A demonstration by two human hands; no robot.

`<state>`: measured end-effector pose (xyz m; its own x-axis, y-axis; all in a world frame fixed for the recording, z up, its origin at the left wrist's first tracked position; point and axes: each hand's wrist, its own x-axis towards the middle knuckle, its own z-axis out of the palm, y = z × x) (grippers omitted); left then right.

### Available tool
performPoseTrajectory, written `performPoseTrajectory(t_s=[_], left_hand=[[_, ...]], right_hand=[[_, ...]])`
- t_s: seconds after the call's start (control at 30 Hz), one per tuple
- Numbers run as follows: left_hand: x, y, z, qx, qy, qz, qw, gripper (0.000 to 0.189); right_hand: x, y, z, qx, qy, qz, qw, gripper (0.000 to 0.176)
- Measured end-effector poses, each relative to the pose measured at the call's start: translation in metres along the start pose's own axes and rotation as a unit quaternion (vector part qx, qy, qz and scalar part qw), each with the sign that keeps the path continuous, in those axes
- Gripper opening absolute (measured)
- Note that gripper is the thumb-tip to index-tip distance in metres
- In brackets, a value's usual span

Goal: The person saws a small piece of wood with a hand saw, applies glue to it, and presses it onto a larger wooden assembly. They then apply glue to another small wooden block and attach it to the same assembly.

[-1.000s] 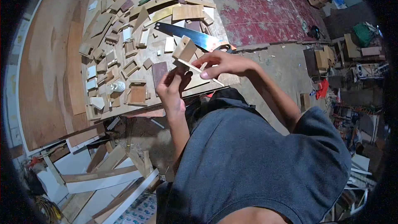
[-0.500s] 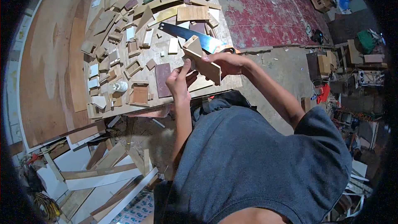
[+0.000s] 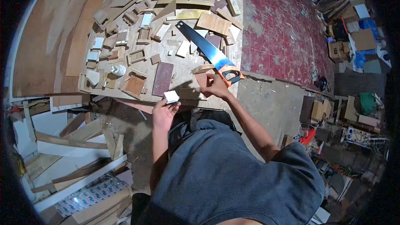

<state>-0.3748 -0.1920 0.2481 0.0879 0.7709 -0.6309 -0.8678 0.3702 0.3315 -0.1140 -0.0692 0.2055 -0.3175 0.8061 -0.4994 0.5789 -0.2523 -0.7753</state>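
Fingers of the left hand (image 3: 163,116) are pinching a small white block (image 3: 171,96); the right hand (image 3: 217,88) is bending over a wooden piece (image 3: 201,78).
At left, thumb and fingers are clamping the block near the table's (image 3: 179,70) front edge, leaving little gap; rightward, the wooden piece is standing at the right fingers, which are curving slightly apart, though whether they are gripping or only touching, I cannot tell. Handling both pieces separately seems the step in hand, calling next for a steady left pinch. A handsaw (image 3: 205,48) is lying just beyond the right hand.
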Motion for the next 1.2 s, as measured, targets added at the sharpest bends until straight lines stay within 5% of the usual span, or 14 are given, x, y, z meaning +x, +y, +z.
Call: performPoseTrajectory(t_s=[0.07,0.17,0.37,0.5,0.8,0.9,0.97,1.1,1.13,1.2], left_hand=[[-0.011,0.001,-0.014,-0.061,-0.065,0.004,0.996,0.042],[-0.031,0.002,-0.012,-0.078,-0.065,0.047,0.994,0.045],[-0.065,0.006,-0.010,-0.024,-0.046,0.114,0.992,0.061],[-0.087,0.007,-0.017,0.018,-0.148,0.152,0.977,0.068],[-0.102,-0.005,-0.043,-0.009,-0.122,0.197,0.973,0.070],[-0.104,-0.005,-0.053,-0.023,-0.117,0.207,0.971,0.070],[-0.104,-0.003,-0.065,-0.042,-0.132,0.216,0.967,0.069],[-0.111,0.007,-0.079,-0.072,-0.109,0.243,0.961,0.068],[-0.113,0.010,-0.082,-0.071,-0.099,0.248,0.961,0.068],[-0.117,0.013,-0.096,-0.083,-0.084,0.253,0.960,0.068]], right_hand=[[0.012,0.004,0.020,-0.105,0.087,0.008,0.991,0.117],[0.031,0.013,0.052,-0.204,0.160,0.048,0.965,0.118],[0.058,0.045,0.093,-0.242,0.224,0.030,0.944,0.103],[0.061,0.034,0.104,-0.251,0.224,0.079,0.938,0.101],[0.062,0.045,0.104,-0.281,0.242,0.000,0.929,0.107],[0.054,0.042,0.106,-0.215,0.319,-0.025,0.923,0.087],[0.050,0.027,0.116,-0.163,0.356,-0.095,0.915,0.053],[0.083,-0.060,0.156,0.033,0.177,-0.294,0.939,0.022],[0.092,-0.098,0.165,-0.044,0.139,-0.269,0.952,0.024],[0.124,-0.161,0.192,-0.109,0.121,-0.366,0.916,0.031]])
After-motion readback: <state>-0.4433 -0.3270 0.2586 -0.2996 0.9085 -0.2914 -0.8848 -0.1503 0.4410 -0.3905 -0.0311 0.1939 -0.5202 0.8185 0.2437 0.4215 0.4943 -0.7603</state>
